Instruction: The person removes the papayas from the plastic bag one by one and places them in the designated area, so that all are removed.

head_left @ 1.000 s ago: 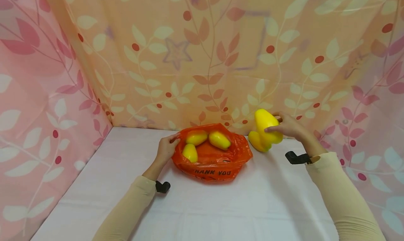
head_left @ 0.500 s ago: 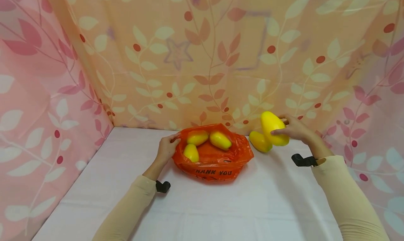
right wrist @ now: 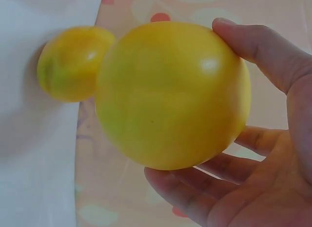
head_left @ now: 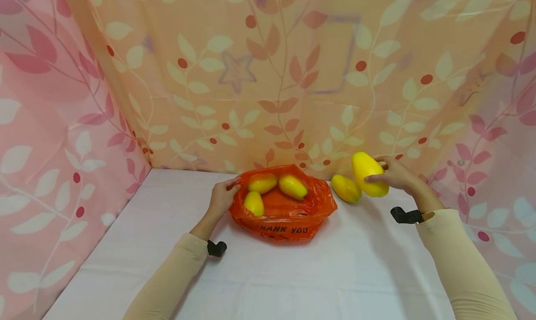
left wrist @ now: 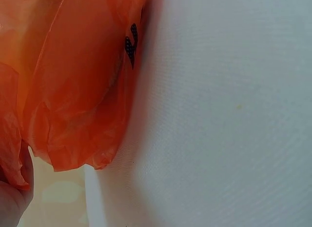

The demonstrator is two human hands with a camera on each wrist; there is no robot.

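Observation:
My left hand (head_left: pixel 222 196) pinches the left rim of an orange plastic bag (head_left: pixel 284 229), which lies with its mouth spread. In the left wrist view, part of that hand shows beside the crumpled bag. Inside the bag are three yellow mangoes (head_left: pixel 261 183). With thumb and fingers, my right hand (head_left: pixel 395 173) grips another yellow mango (right wrist: pixel 170 95), held above the table's far right. Just left of it, one more mango (head_left: pixel 345 188), greenish at one end, rests on the table to the right of the bag.
A white cloth (head_left: pixel 293 278) covers the table. Floral curtains (head_left: pixel 259 78) rise behind it and along both sides. Each wrist wears a black mount (head_left: pixel 406 215).
My right hand has moved right and slightly down with the mango, away from the one on the table, which now shows more fully. My left hand stays at the bag.

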